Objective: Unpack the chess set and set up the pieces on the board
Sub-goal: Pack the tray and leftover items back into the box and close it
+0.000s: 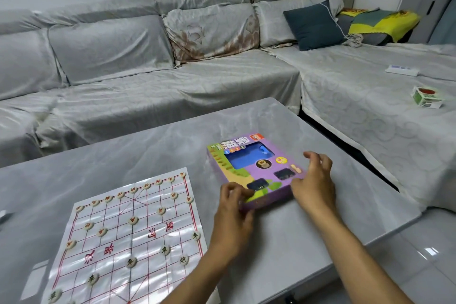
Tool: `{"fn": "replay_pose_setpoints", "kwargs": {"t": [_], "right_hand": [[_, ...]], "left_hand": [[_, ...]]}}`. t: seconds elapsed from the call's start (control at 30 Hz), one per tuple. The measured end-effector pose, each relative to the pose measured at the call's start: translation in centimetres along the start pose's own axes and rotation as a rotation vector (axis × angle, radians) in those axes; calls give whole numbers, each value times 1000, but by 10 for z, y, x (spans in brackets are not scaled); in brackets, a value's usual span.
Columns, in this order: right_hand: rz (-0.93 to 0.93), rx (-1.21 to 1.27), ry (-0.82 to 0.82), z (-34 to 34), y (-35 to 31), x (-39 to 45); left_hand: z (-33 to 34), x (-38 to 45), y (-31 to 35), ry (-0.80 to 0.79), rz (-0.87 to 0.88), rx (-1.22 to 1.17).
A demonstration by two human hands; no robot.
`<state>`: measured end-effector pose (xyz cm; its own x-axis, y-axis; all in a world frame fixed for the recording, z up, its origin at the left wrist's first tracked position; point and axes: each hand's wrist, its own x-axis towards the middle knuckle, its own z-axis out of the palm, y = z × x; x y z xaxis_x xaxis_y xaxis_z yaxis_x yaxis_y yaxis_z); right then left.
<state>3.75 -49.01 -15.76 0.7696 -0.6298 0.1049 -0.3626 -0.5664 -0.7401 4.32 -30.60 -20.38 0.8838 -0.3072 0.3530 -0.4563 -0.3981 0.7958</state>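
A purple chess set box (pixel 256 170) with a blue window lies on the grey table (pixel 148 150), right of the board. My left hand (pixel 234 207) grips its near left corner, fingers curled over the edge. My right hand (pixel 314 180) holds the near right corner, fingers loosely bent above the lid. The paper chess board (pixel 130 234), white with red lines, lies flat at the left. Several round cream pieces (pixel 133 220) stand on it, red ones along the far rows and dark ones (pixel 164 250) nearer to me.
A grey covered sofa (pixel 148 76) wraps round the table's far and right sides. On its right part lie a small green and white box (pixel 427 97), a flat white item (pixel 402 70) and a dark cushion (pixel 313 24). The table's right edge drops to tiled floor (pixel 419 254).
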Motion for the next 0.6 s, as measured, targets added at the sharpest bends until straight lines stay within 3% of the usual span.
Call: {"fn": "replay_pose_setpoints", "kwargs": {"t": [0.1,0.23,0.3,0.53,0.6], "right_hand": [[-107,-315,-42,-2,-6,-10],[-287,-407,-398,10,-19,-23],[-343,-449,-485,19,-23,-30],[-453,-728,-419,37,-15,-31],[-405,-735,-398,29,-11,-25]], "left_hand": [[16,-15,4,-101,11,52],[13,-10,12,-220,-13,13],[3,-1,12,-196,-93,17],[-33,8,-5,-70,-257,47],[-38,7,-8,-80,-252,43]]}}
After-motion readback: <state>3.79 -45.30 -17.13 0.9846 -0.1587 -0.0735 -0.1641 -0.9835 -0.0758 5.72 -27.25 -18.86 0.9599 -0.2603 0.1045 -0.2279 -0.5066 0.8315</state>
